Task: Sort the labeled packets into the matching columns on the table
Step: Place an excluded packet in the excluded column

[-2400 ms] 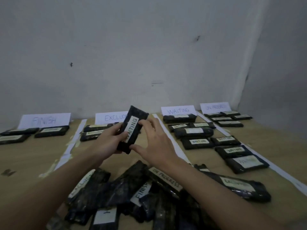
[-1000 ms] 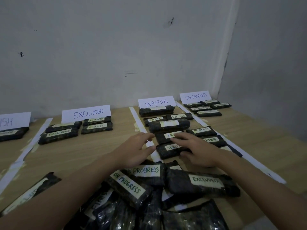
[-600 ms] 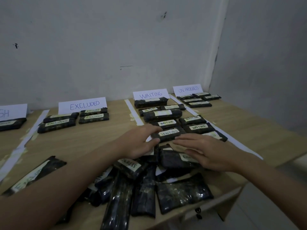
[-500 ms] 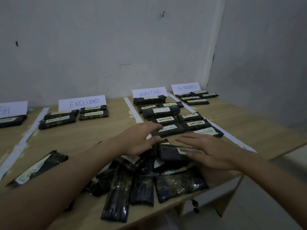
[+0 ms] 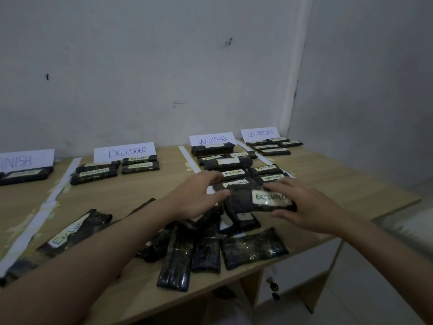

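At centre frame, a person's two bare hands close on a dark packet labelled EXCLUDED point(image 5: 260, 200), held just above a loose heap of unsorted packets point(image 5: 206, 245) near the front edge of the wooden table point(image 5: 150, 188). The right hand point(image 5: 304, 205) grips the packet's right end, fingers curled over its top edge and thumb under its lower edge. The left hand point(image 5: 194, 195) pinches the left end between thumb and bent fingers. Directly behind the packet lie rows of WAITING packets point(image 5: 234, 172) below the WAITING sign point(image 5: 212, 139). The ON PROGRESS sign point(image 5: 260, 133) stands at upper right with its packets. The EXCLUDED sign point(image 5: 124, 151) stands left of centre above four packets point(image 5: 114, 168); another EXCLUDED packet point(image 5: 75, 231) lies alone at lower left. The FINISH sign point(image 5: 25, 160) is cut off at the left edge.
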`<state>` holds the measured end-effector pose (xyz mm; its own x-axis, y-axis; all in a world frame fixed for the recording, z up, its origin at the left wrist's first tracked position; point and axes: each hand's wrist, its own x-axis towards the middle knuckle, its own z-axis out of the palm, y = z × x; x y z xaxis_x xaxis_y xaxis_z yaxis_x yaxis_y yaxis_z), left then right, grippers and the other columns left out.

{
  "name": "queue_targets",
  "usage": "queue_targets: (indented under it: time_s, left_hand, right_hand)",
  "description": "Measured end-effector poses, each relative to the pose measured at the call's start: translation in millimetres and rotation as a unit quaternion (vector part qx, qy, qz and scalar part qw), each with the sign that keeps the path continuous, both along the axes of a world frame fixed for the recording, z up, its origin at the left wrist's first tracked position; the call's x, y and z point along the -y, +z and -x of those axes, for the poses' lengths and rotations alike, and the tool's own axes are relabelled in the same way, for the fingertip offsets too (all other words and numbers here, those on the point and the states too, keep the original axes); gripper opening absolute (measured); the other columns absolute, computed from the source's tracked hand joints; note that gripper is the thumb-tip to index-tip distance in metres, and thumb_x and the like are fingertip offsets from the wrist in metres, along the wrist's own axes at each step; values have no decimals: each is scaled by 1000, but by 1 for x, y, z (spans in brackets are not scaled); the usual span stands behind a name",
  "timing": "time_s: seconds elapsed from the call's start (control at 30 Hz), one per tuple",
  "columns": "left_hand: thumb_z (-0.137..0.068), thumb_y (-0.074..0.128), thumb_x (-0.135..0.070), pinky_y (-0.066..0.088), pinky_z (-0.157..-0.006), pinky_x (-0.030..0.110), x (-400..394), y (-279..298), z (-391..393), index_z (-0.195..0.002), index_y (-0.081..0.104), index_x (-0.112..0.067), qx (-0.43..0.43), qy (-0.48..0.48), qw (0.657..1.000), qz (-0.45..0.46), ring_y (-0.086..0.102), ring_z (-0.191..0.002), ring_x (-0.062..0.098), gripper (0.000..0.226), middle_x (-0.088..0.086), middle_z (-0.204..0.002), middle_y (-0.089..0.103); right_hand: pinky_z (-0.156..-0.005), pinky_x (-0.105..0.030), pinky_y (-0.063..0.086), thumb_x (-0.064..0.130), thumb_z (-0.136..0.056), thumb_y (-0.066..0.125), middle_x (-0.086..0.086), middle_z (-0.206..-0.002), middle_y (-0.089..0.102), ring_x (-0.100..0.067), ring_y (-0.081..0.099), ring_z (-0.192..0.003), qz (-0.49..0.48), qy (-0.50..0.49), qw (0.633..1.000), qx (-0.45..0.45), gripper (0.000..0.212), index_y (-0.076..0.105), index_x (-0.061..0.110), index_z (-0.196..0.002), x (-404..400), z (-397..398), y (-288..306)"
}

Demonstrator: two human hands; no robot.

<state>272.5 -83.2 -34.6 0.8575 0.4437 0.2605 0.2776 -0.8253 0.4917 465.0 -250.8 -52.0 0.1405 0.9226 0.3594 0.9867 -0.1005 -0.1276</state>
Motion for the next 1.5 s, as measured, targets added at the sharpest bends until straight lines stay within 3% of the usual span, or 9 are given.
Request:
queue_targets:
  time_s: [0.13,0.23,0.33,0.6,0.7,1.03,1.17,1.3,1.5]
  left_hand:
    - [-85,60,-40,51,-89,32,-6,6,2,-123,51,-19,86,27,972,216,59,-104,13,44,-1,-118,59]
    - [-88,58,-29,53,-67,21,-14,15,14,-121,53,-16,130,24,947,292,64,-88,13,35,1,-112,64]
    - [-89,59,-20,56,-82,36,-30,21,33,-116,59,-15,169,34,934,313,67,-93,18,28,4,-107,69]
    - [-89,57,-15,50,-77,32,-91,21,114,-102,62,-19,175,123,929,301,64,-86,14,15,-1,-96,70]
    - [-89,59,-17,49,-73,30,-117,11,146,-95,62,-19,171,172,923,300,63,-79,12,8,-3,-91,69]
    - [-88,57,-36,44,-64,12,-194,-39,223,-111,59,-15,89,379,910,139,61,-87,11,31,-1,-99,65]
    - [-90,55,-26,39,-65,5,-205,-50,234,-116,56,-12,63,373,922,86,58,-89,10,29,-1,-99,62]
    - [-91,53,-27,41,-81,18,-208,-54,236,-119,54,-14,41,344,937,40,56,-99,10,32,0,-110,62]
    - [-93,48,-30,39,-93,24,-201,-46,223,-127,50,-15,-4,262,964,-43,51,-114,12,36,-1,-125,56]
  right_hand:
    - [-91,-34,44,28,-67,80,-2,-117,59,-16,53,-105,-129,29,991,26,64,54,15,-124,-13,13,14]
    - [-91,-29,39,25,-62,83,-3,-114,61,-13,50,-105,-179,46,983,18,66,55,12,-121,-34,30,24]
    - [-90,-24,37,22,-61,84,-4,-111,61,-13,51,-103,-188,66,980,1,67,55,10,-120,-59,45,31]
    - [-88,-26,42,28,-64,82,-5,-113,61,-21,56,-103,-128,160,978,27,62,57,10,-119,-154,96,37]
    - [-87,-34,49,35,-68,78,-4,-114,60,-23,57,-103,-92,201,974,45,61,56,12,-120,-198,120,33]
    - [-97,-29,35,44,-84,60,0,-133,42,-16,39,-121,87,227,970,19,64,36,18,-137,-338,179,1]
    - [-98,-31,36,42,-83,62,-3,-130,44,-19,42,-119,127,220,967,-10,61,41,14,-133,-372,193,-15]
    - [-98,-36,39,44,-84,60,-3,-122,43,-20,44,-114,151,212,965,-21,57,46,14,-130,-387,197,-20]
    - [-102,-36,37,45,-85,58,-1,-135,39,-17,39,-123,149,247,957,6,66,36,16,-139,-371,193,-5]
